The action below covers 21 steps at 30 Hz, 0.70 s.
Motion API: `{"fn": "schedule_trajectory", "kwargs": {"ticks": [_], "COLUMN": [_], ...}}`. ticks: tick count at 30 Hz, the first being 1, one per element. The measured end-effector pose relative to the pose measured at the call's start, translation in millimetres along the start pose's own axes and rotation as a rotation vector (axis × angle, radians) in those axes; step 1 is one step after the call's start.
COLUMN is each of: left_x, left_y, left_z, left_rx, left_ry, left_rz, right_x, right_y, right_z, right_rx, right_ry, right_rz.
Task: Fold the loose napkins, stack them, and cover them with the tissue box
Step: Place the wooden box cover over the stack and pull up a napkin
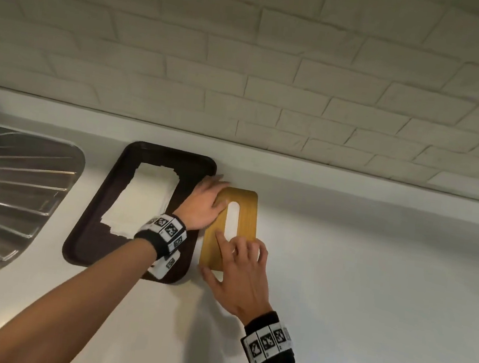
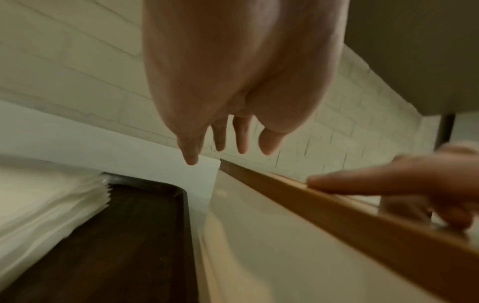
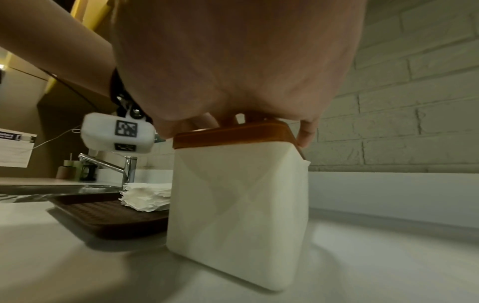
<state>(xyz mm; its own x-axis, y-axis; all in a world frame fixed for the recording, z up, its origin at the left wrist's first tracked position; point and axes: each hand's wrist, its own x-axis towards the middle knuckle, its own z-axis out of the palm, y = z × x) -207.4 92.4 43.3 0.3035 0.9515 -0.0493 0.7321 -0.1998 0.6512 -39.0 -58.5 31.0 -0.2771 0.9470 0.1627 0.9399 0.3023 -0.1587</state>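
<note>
Most of the work looks finished: the napkins (image 1: pixel 145 200) lie folded in one white stack (image 3: pixel 147 195) inside the dark brown tray (image 1: pixel 92 217), and no loose sheet shows anywhere on the white counter (image 1: pixel 357 271). What remains, by my reading, is the cover step. The tissue box (image 1: pixel 231 228), cream-sided with a wooden slotted top, stands on the counter just right of the tray, close to it but not over the stack, so it has yet to be lifted across to the left and set down on the napkins. Both hands are at it. The left hand (image 1: pixel 206 204) reaches over the tray's right rim, and its fingers lie straight across the far left part of the wooden top, pressing rather than curling. The right hand (image 1: pixel 240 275) comes from the near side, fingers spread and bent over the near end of the top, thumb down by the near edge; it seems to clasp the box, though the wrist view hides most of the grip
</note>
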Motion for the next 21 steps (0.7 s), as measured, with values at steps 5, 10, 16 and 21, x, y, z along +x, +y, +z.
{"fn": "schedule_trajectory", "kwargs": {"ticks": [5,10,16,21], "left_x": [34,47,72,75], "left_y": [9,19,33,32], "left_z": [8,11,14,31], "left_rx": [0.257,0.477,0.482,0.587], "left_ry": [-0.211,-0.201,-0.256,-0.26], "left_rz": [0.067,0.101,0.072,0.078], "right_x": [2,5,11,13], "right_y": [0,-7,-5,-8], "right_z": [3,13,10,10], "right_rx": [0.116,0.135,0.086,0.087], "right_ry": [-0.057,-0.041,-0.118,-0.145], "right_rz": [0.121,0.15,0.141,0.164]}}
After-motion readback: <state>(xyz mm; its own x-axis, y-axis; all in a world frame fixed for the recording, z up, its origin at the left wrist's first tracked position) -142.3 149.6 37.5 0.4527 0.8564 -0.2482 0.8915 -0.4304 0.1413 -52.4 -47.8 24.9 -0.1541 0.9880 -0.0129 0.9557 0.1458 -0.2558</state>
